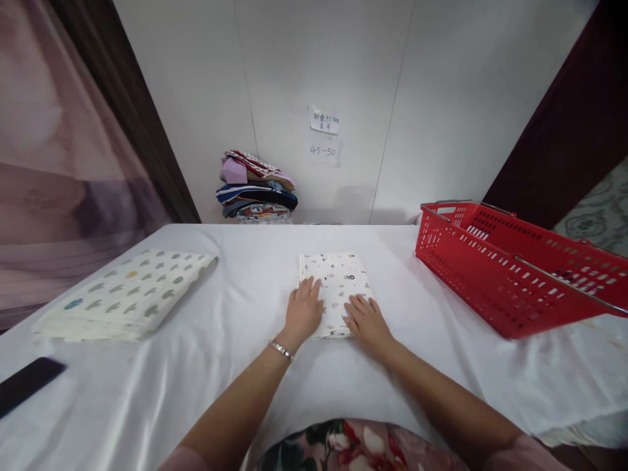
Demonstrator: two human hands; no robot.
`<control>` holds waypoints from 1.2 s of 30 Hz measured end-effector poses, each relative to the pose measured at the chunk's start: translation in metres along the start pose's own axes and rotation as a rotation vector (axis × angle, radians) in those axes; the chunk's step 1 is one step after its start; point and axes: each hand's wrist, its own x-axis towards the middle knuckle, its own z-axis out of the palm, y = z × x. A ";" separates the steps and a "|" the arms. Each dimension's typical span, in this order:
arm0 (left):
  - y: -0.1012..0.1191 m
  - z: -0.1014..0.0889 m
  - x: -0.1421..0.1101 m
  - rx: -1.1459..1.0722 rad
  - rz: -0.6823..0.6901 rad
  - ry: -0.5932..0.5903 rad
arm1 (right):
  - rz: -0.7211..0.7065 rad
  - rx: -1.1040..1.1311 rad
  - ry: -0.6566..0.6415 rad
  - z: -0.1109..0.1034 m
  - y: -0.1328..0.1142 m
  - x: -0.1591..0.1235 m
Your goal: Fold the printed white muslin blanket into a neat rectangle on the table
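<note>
A white cloth [333,265] with small scattered prints lies folded into a neat rectangle in front of me. My left hand [304,311] rests on its left edge, fingers stretched out and pointing away from me. On its lower right part lies my right hand [369,326], flat with the fingers a little apart. Neither hand grasps anything. The cloth's underside and the parts beneath my palms are hidden.
A white sheet [235,386] covers the table. Another folded cloth [132,288], with grey, blue and yellow prints, lies left, near a dark phone-like slab [29,383]. A red basket [490,281] stands right. Folded fabrics [258,193] are stacked by the wall, below paper signs [324,124].
</note>
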 end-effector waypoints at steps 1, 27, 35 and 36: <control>0.001 0.003 0.001 -0.008 0.027 -0.036 | -0.010 -0.018 0.009 0.001 -0.001 -0.007; -0.019 0.027 0.034 -0.056 -0.166 -0.104 | -0.254 -0.168 0.208 0.026 0.022 -0.040; -0.020 0.023 0.045 -0.102 -0.177 -0.081 | -0.222 -0.112 0.163 0.024 0.019 -0.039; -0.021 0.023 0.048 -0.099 -0.197 -0.078 | -0.217 -0.096 0.157 0.023 0.019 -0.039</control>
